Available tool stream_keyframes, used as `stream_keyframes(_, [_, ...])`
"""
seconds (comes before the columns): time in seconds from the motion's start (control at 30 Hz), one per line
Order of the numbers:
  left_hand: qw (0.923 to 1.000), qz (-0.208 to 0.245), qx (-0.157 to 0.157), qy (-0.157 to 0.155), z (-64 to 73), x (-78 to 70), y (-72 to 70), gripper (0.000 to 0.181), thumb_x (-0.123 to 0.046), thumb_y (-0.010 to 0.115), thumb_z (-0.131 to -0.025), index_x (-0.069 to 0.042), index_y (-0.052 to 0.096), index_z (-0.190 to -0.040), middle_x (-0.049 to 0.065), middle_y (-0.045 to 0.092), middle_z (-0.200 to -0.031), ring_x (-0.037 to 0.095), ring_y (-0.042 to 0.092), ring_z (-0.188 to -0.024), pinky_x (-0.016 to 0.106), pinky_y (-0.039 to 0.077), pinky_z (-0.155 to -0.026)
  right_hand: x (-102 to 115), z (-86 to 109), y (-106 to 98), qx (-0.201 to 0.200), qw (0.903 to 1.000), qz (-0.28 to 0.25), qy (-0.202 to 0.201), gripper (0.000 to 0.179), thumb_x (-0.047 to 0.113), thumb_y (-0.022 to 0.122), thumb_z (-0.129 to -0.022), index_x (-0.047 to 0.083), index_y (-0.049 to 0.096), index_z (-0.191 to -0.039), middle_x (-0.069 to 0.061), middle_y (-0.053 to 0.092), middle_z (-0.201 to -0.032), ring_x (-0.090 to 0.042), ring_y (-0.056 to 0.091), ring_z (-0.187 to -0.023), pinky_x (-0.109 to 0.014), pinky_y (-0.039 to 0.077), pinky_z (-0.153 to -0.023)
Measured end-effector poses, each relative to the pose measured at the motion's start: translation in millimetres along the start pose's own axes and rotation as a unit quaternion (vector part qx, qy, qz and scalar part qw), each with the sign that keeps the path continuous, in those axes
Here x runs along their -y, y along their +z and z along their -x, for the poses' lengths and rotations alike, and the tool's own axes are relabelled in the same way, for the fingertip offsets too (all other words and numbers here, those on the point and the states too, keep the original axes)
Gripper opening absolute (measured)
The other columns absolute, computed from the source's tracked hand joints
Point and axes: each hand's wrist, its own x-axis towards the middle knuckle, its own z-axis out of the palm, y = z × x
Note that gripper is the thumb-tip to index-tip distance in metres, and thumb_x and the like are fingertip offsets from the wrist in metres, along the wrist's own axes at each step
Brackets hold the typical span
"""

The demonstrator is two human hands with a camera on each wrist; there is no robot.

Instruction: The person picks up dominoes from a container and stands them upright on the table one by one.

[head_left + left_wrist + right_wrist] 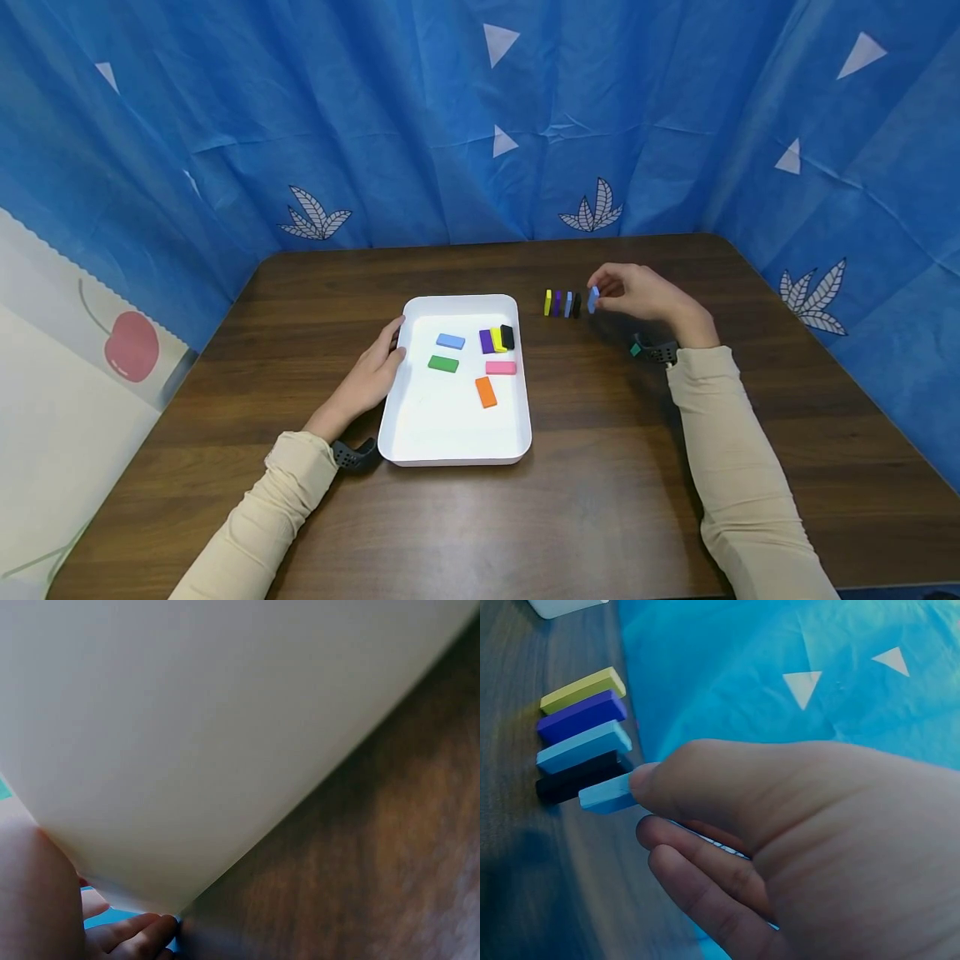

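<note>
My right hand [637, 293] pinches a light blue domino block [606, 796] between thumb and fingers. Just left of it a row of blocks stands on edge on the table: yellow [583, 690], purple [581, 718], light blue [583, 748] and black [577, 778]. The held block is nearest the black one; whether it touches the table cannot be told. My left hand [372, 367] grips the left side of a white tray [431, 442], its thumb at the rim. In the left wrist view the tray's wall [187, 712] hides most of the hand.
Inside the tray lie blue [451, 341], green [443, 364], pink [500, 367] and orange [486, 392] blocks. Purple [487, 342], yellow [498, 339] and black [507, 337] blocks lie side by side near its right wall. A blue curtain [420, 125] hangs behind the brown table [600, 500].
</note>
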Motion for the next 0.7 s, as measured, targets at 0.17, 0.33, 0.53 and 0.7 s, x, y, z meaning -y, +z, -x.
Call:
stream_keyframes(0.17, [1.0000,0.000,0.002,-0.003,0.8,-0.5,-0.7,0.060,-0.020,0.035,-0.111,-0.008,0.014,-0.166,0.025,0.030,-0.165,0.039,0.036,-0.149,0.057,0.034,-0.118,-5,-1.7,5,0.004,1.0000,-0.001,-0.001,0.024,0.006,0.068,-0.099,0.000,0.063,-0.121,-0.020,0.071,-0.117,-0.038,0.067,-0.112,-0.055,0.052,-0.101])
stream_keyframes(0.33, [1.0000,0.000,0.002,-0.001,1.6,-0.1,-1.4,0.060,-0.020,0.036,-0.111,-0.008,0.013,-0.166,0.025,0.030,-0.164,0.039,0.037,-0.148,0.057,0.034,-0.118,-10,-3.9,10,0.004,1.0000,-0.001,0.007,0.023,0.004,0.067,-0.098,0.000,0.063,-0.120,-0.021,0.071,-0.118,-0.038,0.067,-0.113,-0.055,0.052,-0.101])
stream_keyframes(0.53, [1.0000,0.002,0.002,0.001,1.5,0.6,-2.5,0.060,-0.020,0.036,-0.111,-0.008,0.014,-0.166,0.025,0.032,-0.163,0.039,0.038,-0.148,0.057,0.035,-0.118,-12,-7.0,15,0.005,0.9998,-0.008,0.017,0.025,0.003,0.067,-0.098,-0.001,0.062,-0.122,-0.023,0.069,-0.121,-0.038,0.066,-0.114,-0.054,0.052,-0.101])
stream_keyframes(0.7, [1.0000,0.002,0.003,0.005,0.9,1.7,-2.9,0.060,-0.019,0.035,-0.111,-0.007,0.013,-0.166,0.025,0.030,-0.165,0.039,0.036,-0.149,0.057,0.034,-0.118,-15,-9.6,19,0.002,0.9997,-0.003,0.024,0.026,0.004,0.068,-0.098,-0.001,0.062,-0.123,-0.023,0.069,-0.121,-0.037,0.066,-0.114,-0.054,0.052,-0.102])
